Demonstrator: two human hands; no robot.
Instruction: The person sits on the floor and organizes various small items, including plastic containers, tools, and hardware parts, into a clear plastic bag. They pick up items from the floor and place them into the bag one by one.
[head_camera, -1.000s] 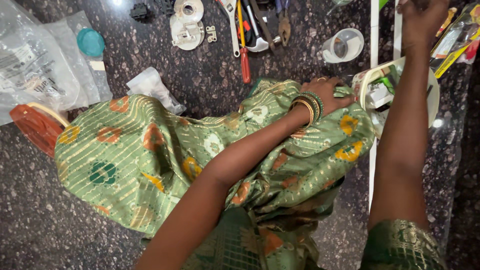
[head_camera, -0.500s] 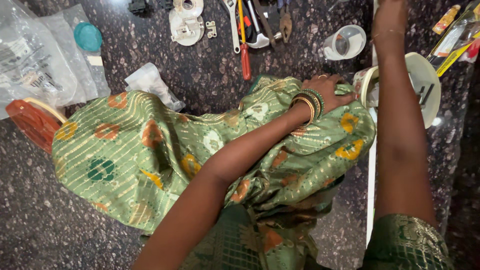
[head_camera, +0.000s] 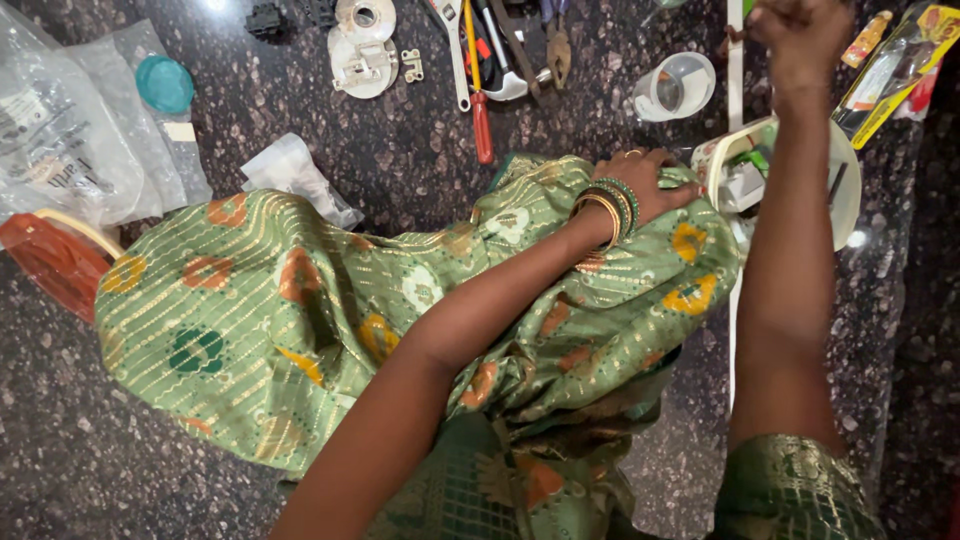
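My left hand (head_camera: 650, 185) rests with fingers spread flat on the soft, light green patterned cloth (head_camera: 300, 320) beside the white round plastic housing (head_camera: 790, 175), probably light, rigid, best gripped by its rim; my right hand (head_camera: 800, 35) pinches something I cannot make out.

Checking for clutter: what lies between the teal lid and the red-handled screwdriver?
In the head view, a crumpled clear plastic bag on dark speckled floor, between teal lid and red-handled screwdriver.

Green patterned cloth (head_camera: 300, 330) lies rumpled on the dark counter, beside a round white fixture (head_camera: 845, 190).
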